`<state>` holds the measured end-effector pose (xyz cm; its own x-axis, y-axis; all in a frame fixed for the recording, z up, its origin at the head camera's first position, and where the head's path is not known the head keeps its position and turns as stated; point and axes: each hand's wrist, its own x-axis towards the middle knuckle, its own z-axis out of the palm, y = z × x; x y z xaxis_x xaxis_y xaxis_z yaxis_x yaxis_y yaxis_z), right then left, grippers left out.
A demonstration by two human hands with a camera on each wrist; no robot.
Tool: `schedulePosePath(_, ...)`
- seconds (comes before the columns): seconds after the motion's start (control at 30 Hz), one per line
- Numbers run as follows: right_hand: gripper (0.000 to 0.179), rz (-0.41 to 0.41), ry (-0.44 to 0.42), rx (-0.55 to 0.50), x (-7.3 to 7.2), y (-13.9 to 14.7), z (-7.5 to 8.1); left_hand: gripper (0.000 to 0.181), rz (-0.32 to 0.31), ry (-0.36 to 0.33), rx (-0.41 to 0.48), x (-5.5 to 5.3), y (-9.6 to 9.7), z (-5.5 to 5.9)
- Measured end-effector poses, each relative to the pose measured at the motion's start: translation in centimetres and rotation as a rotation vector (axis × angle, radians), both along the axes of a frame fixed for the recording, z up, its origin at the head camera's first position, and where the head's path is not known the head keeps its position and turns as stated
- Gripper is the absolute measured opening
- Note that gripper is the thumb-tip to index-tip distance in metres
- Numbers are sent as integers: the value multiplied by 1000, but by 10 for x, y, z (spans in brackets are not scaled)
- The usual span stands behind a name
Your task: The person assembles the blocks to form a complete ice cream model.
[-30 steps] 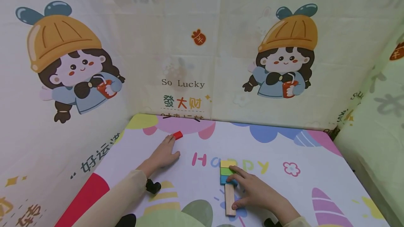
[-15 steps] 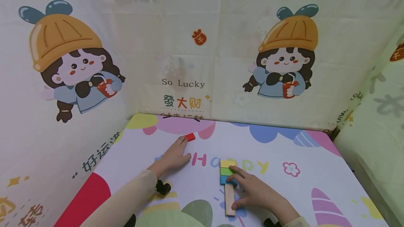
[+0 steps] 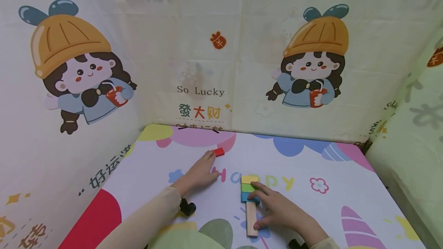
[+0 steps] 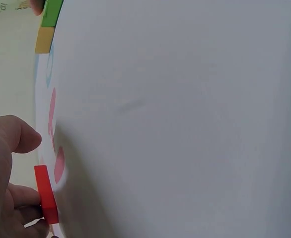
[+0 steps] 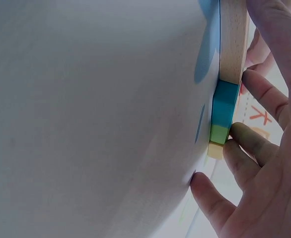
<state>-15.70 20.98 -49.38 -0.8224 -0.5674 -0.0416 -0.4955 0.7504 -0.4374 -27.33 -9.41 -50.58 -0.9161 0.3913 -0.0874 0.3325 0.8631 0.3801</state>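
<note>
In the head view, a small red block (image 3: 219, 152) lies at the far middle of the table, with my left hand (image 3: 199, 173) behind it. Its outstretched fingertips touch the block, and the left wrist view shows the thumb apart from the red block (image 4: 46, 194). My right hand (image 3: 281, 209) rests against a row of blocks: yellow (image 3: 249, 179), green (image 3: 248, 188) and blue (image 3: 245, 197), with a long plain wooden block (image 3: 251, 218) at the near end. Its thumb touches the wooden block, and fingers lie along the coloured blocks. Part of the blue block is covered by a finger.
The table (image 3: 194, 160) has a printed cover with flowers, letters and coloured shapes. Patterned cloth walls (image 3: 249, 68) stand behind it and at both sides. A black wrist strap piece (image 3: 188, 206) shows at the left cuff.
My left hand has slid right across the table, and the red block has moved right with its fingertips. The right hand and the row of blocks have stayed in place.
</note>
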Motion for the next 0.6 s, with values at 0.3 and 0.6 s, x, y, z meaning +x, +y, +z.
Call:
schedulePosePath(0.3,69,2,-8,-3,0,0,1,77,-27,1,20,3,15,-1)
schedulePosePath(0.6,69,9,18,-13,1,0,2,71,-112,14,4,4,29,-2)
